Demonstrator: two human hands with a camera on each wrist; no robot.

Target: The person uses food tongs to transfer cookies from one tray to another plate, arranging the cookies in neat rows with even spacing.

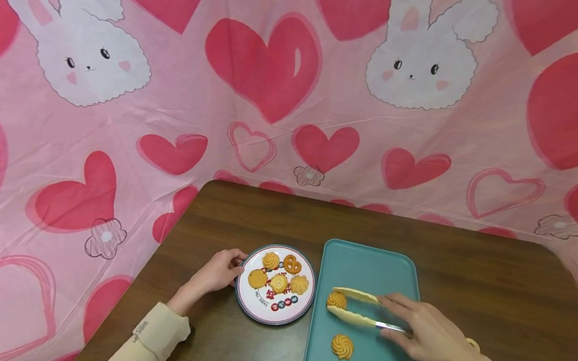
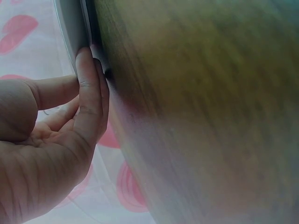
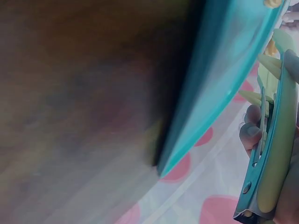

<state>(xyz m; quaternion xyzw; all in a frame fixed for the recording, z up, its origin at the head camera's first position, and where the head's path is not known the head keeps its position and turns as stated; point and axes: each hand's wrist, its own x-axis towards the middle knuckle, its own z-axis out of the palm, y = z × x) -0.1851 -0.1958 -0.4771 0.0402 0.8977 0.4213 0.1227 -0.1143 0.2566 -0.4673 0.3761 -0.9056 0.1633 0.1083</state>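
My left hand point(image 1: 219, 270) pinches the left rim of a round white plate point(image 1: 247, 300) with a dark edge. In the left wrist view the thumb lies against the plate's side, with the fingers by its underside. On the plate lie a pretzel point(image 1: 292, 264) and several round cookies point(image 1: 257, 279). My right hand point(image 1: 430, 333) holds pale yellow tongs point(image 1: 354, 317) with a metal middle. Their two tips stand either side of a swirl cookie point(image 1: 337, 300) at the left of the teal tray point(image 1: 369, 268); whether it is lifted I cannot tell.
Another swirl cookie point(image 1: 342, 347) lies nearer on the tray. Plate and tray sit side by side on the dark wooden table point(image 1: 492, 278). A pink cloth point(image 1: 336, 110) with hearts and rabbits hangs behind and to the sides.
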